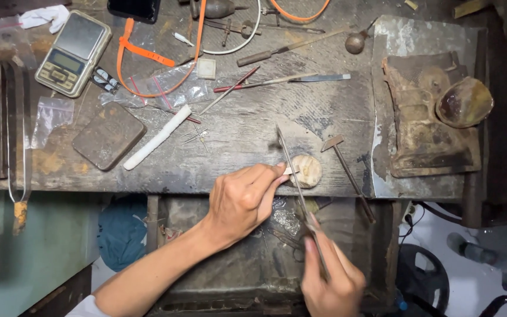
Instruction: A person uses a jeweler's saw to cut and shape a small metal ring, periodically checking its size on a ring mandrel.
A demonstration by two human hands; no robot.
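Note:
My left hand (244,199) pinches a small pale metal piece (290,171) and presses it against a round wooden peg (308,170) at the front edge of the worn workbench (236,135). My right hand (331,280) grips the handle of a long thin file (291,167), whose blade slants up and to the left across the small piece. Both forearms reach up from the bottom of the view.
A small hammer (347,167) lies right of the peg. On the bench lie a pocket scale (73,53), a dark flat block (108,135), a white stick (156,138), files and gravers (283,79), an orange strap (145,53), plastic bags, and a rusty block with a bowl (463,101).

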